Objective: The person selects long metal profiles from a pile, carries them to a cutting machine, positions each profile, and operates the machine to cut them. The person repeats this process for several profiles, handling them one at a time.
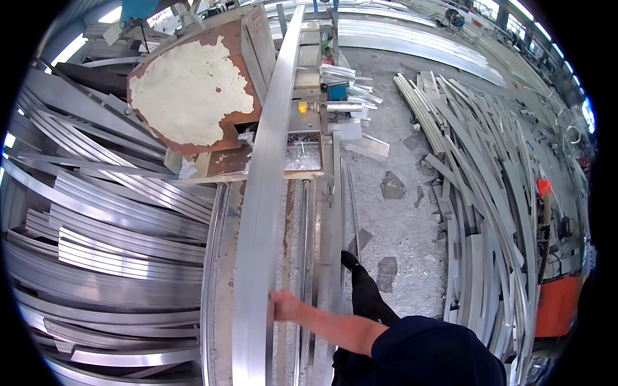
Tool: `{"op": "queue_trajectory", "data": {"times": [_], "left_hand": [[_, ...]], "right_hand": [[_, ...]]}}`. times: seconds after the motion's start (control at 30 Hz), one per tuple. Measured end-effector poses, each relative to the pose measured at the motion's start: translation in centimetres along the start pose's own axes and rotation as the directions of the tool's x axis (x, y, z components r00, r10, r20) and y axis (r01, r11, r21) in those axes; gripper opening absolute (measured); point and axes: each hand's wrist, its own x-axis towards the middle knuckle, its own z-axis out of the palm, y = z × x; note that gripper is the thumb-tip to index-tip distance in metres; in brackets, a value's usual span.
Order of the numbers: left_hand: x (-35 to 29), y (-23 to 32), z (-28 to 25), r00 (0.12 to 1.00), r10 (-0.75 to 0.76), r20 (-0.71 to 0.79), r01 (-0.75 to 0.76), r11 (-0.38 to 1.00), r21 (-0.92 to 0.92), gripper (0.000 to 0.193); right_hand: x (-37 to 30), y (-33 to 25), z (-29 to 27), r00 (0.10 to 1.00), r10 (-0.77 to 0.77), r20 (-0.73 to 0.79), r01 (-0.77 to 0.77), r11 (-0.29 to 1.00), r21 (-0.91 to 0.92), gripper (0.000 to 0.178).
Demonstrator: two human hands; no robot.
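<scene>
A long, flat silvery metal profile (261, 193) runs from the near edge up past the machine. At its right edge, low in the view, my right hand (284, 305) grips the side with bent fingers; the fingertips are partly hidden against the metal. My bare forearm reaches in from the right, below a dark blue sleeve. Beneath the profile lies a bench with metal rails (304, 238). My left hand does not show.
A machine housing with peeling paint (193, 96) stands left of the profile. Stacked metal profiles (122, 276) fill the left side, and more lengths (479, 167) lie at right. Offcuts (367, 147) and dark flat pieces (391, 185) lie on the floor. An orange bin (557, 305) stands far right.
</scene>
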Motion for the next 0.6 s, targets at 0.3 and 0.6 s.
{"op": "queue_trajectory", "data": {"times": [0.3,0.6], "left_hand": [[4.7,8.5,-0.3,0.978,0.172,-0.116,-0.127,0.938,0.321,0.120],[20.4,41.6,-7.2,0.934,0.291,-0.209,-0.234,0.937,0.261,0.128]], "right_hand": [[11.6,-29.2,3.1,0.920,-0.390,-0.041,0.384,0.917,-0.111,0.082],[17.2,-36.9,-1.4,0.995,-0.094,0.017,0.093,0.994,0.050,0.071]]}}
